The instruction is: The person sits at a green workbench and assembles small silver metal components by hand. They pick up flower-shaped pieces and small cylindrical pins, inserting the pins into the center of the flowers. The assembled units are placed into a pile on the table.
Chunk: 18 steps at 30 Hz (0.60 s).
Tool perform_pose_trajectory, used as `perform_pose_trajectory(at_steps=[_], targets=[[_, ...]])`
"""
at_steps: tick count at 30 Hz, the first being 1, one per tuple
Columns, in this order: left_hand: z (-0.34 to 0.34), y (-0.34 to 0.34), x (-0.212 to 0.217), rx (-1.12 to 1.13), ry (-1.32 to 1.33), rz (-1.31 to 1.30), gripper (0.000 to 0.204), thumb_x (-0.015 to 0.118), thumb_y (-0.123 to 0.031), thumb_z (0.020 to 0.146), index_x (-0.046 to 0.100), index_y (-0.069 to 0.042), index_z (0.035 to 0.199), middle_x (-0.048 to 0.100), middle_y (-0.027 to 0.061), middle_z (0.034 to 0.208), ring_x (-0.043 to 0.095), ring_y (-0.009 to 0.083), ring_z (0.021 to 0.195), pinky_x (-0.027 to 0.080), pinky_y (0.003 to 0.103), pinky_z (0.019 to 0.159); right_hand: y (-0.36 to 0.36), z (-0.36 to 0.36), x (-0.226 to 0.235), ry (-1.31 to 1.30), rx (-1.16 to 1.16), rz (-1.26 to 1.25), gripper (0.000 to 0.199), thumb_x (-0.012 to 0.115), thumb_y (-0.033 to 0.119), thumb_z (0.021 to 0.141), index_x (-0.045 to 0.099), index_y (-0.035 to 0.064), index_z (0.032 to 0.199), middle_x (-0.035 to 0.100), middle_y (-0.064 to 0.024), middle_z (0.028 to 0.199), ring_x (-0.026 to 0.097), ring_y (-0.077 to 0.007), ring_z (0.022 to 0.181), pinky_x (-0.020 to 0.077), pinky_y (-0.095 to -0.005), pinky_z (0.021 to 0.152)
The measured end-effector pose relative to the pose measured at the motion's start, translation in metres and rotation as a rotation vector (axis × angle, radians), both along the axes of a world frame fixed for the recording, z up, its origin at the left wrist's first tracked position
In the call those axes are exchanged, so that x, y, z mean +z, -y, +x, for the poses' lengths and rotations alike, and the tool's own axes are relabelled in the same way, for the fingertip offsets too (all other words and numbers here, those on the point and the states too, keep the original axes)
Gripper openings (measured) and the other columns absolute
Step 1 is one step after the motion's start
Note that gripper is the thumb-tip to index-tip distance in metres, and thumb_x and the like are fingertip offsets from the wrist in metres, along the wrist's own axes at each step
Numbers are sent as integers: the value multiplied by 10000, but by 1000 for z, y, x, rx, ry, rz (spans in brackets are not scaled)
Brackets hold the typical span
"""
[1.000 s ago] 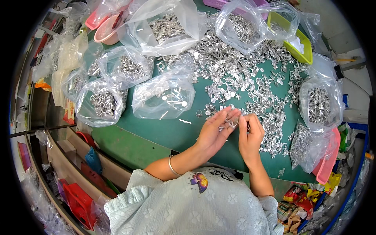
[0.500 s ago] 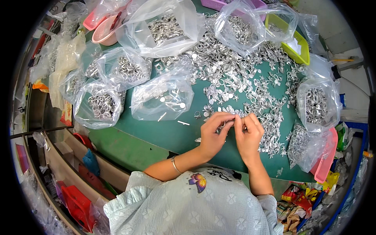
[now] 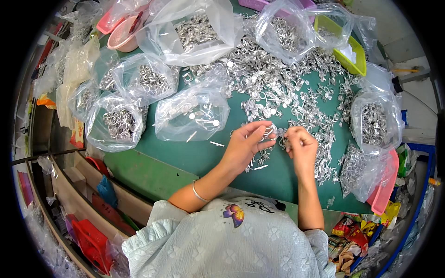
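My left hand is curled, thumb and fingers around some small silver metal pieces; their exact shape is partly hidden. Just to its right, my right hand hovers over the pile's near edge with its fingers bent together and slightly blurred. Whatever lies in those fingertips, if anything, cannot be made out. Beyond both hands spreads a heap of silver castings, among them rings, flower shapes and leaf shapes. Under the left hand lie a few loose castings and a thin silver bar.
Clear plastic bags of silver parts surround the heap: a large bag, a bag with rings, a bag with bars and discs. A yellow-green basket stands far right, a pink tray near right. Drawers are at left.
My hands have come apart from their fingertip contact. The left moved slightly left and turned more open; the right shifted a little right. Loose pieces beneath the left hand now show.
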State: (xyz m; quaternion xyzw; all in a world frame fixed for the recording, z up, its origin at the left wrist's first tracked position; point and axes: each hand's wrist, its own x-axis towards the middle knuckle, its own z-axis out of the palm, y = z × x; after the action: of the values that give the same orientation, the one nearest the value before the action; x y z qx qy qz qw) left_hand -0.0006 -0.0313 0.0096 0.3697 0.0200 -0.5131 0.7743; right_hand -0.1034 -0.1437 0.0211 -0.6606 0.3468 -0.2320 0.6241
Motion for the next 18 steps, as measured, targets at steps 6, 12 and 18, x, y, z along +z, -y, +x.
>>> perform_pose_trajectory(at_steps=[6, 12, 18], targets=[[4, -10, -37, -166, -449, -244, 253, 519, -196, 866, 556, 15, 1003, 556, 58, 833, 508, 117, 696, 441, 216, 593, 59, 15, -1, -28, 25, 125, 108, 539, 128, 828, 551, 21, 827, 511, -77, 578, 518, -188, 458, 393, -271, 394], [-4, -1, -18, -204, -391, -92, 282, 544, -116, 847, 517, 16, 1095, 544, 35, 871, 371, 33, 555, 315, 147, 452, 77, 56, -24, -702, 84, -983, 169, 608, 160, 762, 578, -7, 766, 609, -166, 773, 585, -355, 708, 462, -390, 616], [-1, -12, -20, -186, -355, -66, 304, 524, -35, 841, 499, 13, 1141, 553, 34, 905, 381, 30, 573, 318, 156, 470, 82, 28, -1, 350, 89, 601, 62, 519, 48, 774, 526, 53, 835, 560, -131, 835, 469, -160, 585, 260, -180, 336]])
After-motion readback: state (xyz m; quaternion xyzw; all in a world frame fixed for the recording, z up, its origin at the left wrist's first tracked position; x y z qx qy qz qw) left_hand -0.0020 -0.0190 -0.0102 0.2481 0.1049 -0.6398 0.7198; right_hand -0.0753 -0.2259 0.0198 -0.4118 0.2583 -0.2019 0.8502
